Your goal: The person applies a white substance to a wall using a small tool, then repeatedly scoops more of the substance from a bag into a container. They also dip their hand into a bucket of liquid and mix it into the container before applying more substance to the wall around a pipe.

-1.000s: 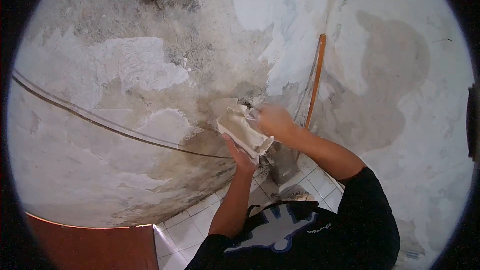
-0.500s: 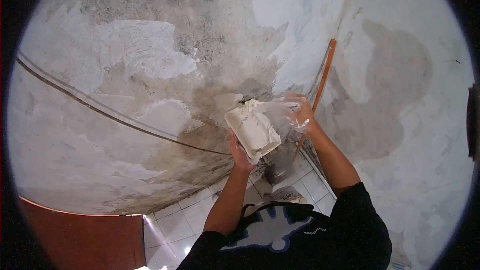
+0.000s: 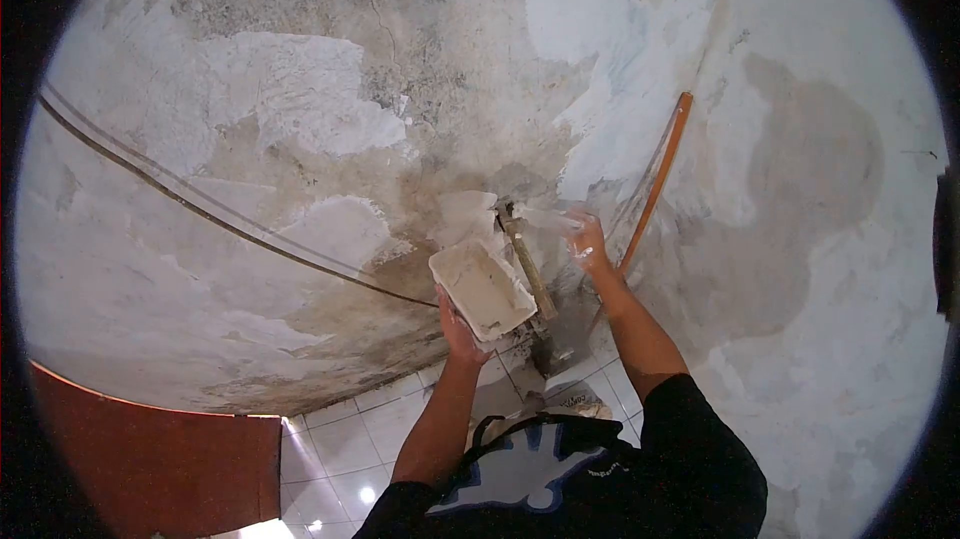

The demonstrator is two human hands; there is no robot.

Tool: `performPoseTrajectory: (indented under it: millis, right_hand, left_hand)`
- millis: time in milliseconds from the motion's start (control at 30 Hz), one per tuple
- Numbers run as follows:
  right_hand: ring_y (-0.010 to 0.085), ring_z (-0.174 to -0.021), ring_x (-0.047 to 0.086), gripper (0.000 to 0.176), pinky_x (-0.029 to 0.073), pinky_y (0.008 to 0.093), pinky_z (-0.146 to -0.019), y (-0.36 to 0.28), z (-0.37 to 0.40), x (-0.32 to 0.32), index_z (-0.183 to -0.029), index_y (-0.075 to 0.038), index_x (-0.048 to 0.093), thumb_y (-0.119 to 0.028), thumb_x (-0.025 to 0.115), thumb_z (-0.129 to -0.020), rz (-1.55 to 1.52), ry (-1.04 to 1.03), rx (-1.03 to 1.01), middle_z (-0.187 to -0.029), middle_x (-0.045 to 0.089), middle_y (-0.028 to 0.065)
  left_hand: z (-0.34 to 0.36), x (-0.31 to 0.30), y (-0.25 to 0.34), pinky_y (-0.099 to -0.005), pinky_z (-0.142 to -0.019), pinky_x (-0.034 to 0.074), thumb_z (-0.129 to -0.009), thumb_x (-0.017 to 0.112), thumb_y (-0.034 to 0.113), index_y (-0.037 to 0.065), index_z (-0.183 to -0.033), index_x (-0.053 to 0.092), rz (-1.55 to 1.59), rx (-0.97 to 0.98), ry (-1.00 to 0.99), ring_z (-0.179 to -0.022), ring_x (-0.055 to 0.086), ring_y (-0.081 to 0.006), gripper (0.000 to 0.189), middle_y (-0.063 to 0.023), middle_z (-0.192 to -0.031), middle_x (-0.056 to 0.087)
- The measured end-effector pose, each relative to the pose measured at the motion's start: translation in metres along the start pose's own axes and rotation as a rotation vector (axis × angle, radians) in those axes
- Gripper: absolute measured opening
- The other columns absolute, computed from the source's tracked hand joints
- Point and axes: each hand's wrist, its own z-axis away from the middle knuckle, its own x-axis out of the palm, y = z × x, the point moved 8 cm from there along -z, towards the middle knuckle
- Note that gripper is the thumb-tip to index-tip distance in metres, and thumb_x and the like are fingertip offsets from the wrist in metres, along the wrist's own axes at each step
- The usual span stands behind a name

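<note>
My left hand (image 3: 462, 331) grips the lower left side of a rectangular tub (image 3: 486, 291) of pale paste, tilted in front of the wall. My right hand (image 3: 587, 241), smeared with white, is closed on the right end of a pale, flat scraper-like tool (image 3: 545, 219). The tool's left end is at the wall near a dark hole, above the tub. Beside the tub's right edge, a narrow strip (image 3: 530, 274) slants down from that hole. Fresh paste (image 3: 468, 207) shows on the wall left of the hole.
An orange-brown wooden bar (image 3: 660, 174) leans right of my right hand. A long cable (image 3: 240, 237) runs across the patchy wall (image 3: 300, 99) on the left. Below are white floor tiles (image 3: 345, 439), a printed bag (image 3: 585, 405) and a red-brown panel (image 3: 160, 459).
The tub has moved down and left with my left hand, uncovering the narrow strip. My right hand has shifted slightly left and down, and the tool's left end now reaches the wall beside the hole.
</note>
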Motion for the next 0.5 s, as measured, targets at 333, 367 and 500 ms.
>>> performPoseTrajectory:
  millis: [333,367,500]
  right_hand:
    - [0.0227,-0.083,0.064,0.025,0.054,0.032,-0.069,-0.05,0.012,0.017,-0.112,-0.004,0.059,-0.015,0.054,-0.09,0.83,0.225,-0.7,-0.096,0.065,0.0052]
    - [0.0222,-0.082,0.064,0.023,0.054,0.0296,-0.066,-0.026,0.005,0.01,-0.11,-0.004,0.059,-0.016,0.052,-0.091,0.576,0.19,-0.513,-0.096,0.064,0.0052]
    - [0.0203,-0.086,0.063,0.023,0.053,0.0236,-0.06,-0.02,0.012,-0.004,-0.11,-0.003,0.057,-0.017,0.051,-0.093,0.302,0.236,-0.54,-0.1,0.062,0.0063]
  left_hand:
    - [-0.001,-0.013,0.0,-0.0545,-0.097,0.043,-0.094,0.039,0.058,0.012,-0.141,0.036,0.037,-0.035,0.059,-0.12,0.049,-0.0349,0.066,-0.0133,-0.137,0.045]
    - [0.0,-0.011,0.001,-0.0548,-0.097,0.043,-0.094,0.039,0.058,0.012,-0.141,0.036,0.037,-0.042,0.056,-0.12,0.049,-0.035,0.066,-0.0133,-0.137,0.045]
    - [0.004,-0.023,-0.002,-0.0545,-0.096,0.044,-0.094,0.039,0.059,0.012,-0.141,0.036,0.034,-0.064,0.128,-0.119,0.05,-0.0344,0.066,-0.013,-0.136,0.046]
